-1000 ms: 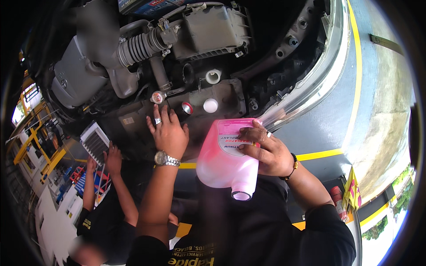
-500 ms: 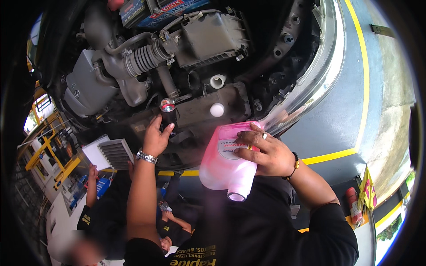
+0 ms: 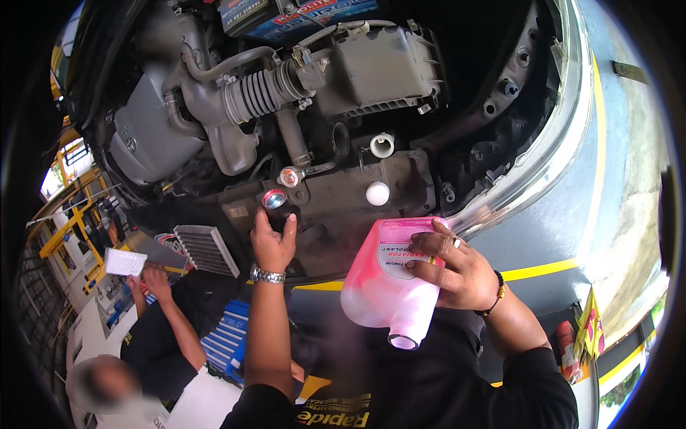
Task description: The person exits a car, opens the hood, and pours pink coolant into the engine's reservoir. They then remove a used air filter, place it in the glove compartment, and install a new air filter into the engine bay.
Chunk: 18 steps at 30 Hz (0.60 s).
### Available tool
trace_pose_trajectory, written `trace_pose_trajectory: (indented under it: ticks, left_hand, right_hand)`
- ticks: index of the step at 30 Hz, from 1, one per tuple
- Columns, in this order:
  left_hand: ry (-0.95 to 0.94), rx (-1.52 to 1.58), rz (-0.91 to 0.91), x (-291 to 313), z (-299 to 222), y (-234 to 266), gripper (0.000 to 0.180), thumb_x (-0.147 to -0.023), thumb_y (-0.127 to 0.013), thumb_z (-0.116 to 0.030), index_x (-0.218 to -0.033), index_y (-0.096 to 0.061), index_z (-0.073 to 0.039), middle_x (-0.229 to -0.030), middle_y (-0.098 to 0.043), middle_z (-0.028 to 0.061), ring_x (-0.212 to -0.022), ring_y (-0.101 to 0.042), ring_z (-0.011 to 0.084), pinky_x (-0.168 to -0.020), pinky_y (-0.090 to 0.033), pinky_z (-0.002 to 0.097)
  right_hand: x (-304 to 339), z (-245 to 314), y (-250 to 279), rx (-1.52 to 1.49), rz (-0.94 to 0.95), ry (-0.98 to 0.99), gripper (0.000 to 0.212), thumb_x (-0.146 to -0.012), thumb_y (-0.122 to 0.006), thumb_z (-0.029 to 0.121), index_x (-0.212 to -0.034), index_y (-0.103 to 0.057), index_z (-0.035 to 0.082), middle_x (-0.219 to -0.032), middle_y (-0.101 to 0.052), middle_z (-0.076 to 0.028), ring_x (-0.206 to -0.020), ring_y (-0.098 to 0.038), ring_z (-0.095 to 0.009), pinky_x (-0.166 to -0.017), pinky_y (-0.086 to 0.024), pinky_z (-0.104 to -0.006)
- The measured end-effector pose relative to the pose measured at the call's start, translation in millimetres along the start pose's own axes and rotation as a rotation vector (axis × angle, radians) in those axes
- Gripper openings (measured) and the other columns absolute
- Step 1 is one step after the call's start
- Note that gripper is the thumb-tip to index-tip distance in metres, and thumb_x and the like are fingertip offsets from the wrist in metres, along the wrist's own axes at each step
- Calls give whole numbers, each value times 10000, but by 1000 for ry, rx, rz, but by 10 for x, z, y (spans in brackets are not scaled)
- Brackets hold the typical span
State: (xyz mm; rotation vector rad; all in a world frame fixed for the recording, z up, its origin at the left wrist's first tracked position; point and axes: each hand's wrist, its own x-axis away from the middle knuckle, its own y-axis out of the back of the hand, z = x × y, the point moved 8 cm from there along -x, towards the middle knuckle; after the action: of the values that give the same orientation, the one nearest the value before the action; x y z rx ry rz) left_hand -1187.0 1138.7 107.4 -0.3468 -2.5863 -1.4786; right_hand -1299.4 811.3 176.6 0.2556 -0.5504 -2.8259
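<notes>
My left hand [image 3: 273, 247] is wrapped round a short black flashlight [image 3: 277, 206] with a red ring around its lens, held tilted just short of a round metal radiator neck [image 3: 289, 176]. On the right, my right hand [image 3: 454, 266] grips a pink coolant jug [image 3: 386, 286] by its side. The jug leans with its uncapped mouth [image 3: 404, 342] pointing back toward my body. A white round cap [image 3: 377, 193] rests on the dark panel between both hands and the engine. Beyond it stands the open white filler neck [image 3: 382, 145] of a reservoir.
The engine bay holds a ribbed intake hose [image 3: 264, 94], an air filter box [image 3: 389, 64] and a battery [image 3: 300, 20]. The headlight [image 3: 529, 171] curves along the right. At left, a co-worker [image 3: 161, 314] holds a white pad [image 3: 126, 262], near a pleated filter [image 3: 207, 250].
The flashlight has drawn back toward me, uncovering the radiator neck. My right hand keeps its hold on the jug. The view has shifted, and the co-worker's hands and white pad have moved.
</notes>
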Motion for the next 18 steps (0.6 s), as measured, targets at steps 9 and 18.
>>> trace_pose_trajectory:
  ticks: [9,18]
  left_hand:
    - [110,292,-7,-80,74,34,605,-888,-753,-263,-1353,-487,18,-1119,-681,154,-1018,-652,224,-907,-492,346]
    - [-299,-122,265,-133,-761,109,625,-810,-772,-173,-1356,-514,-14,-1158,-617,195,-1053,-609,343,-923,-480,417]
  right_hand:
    - [11,-20,-114,23,42,-23,519,-675,-825,233,-1167,-671,177,-1220,-607,-85,-1176,-603,-291,-1113,-399,-514]
    - [-53,12,-263,39,5,28,438,-689,-793,161,-1115,-693,156,-1203,-619,-64,-1163,-612,-270,-1127,-375,-516]
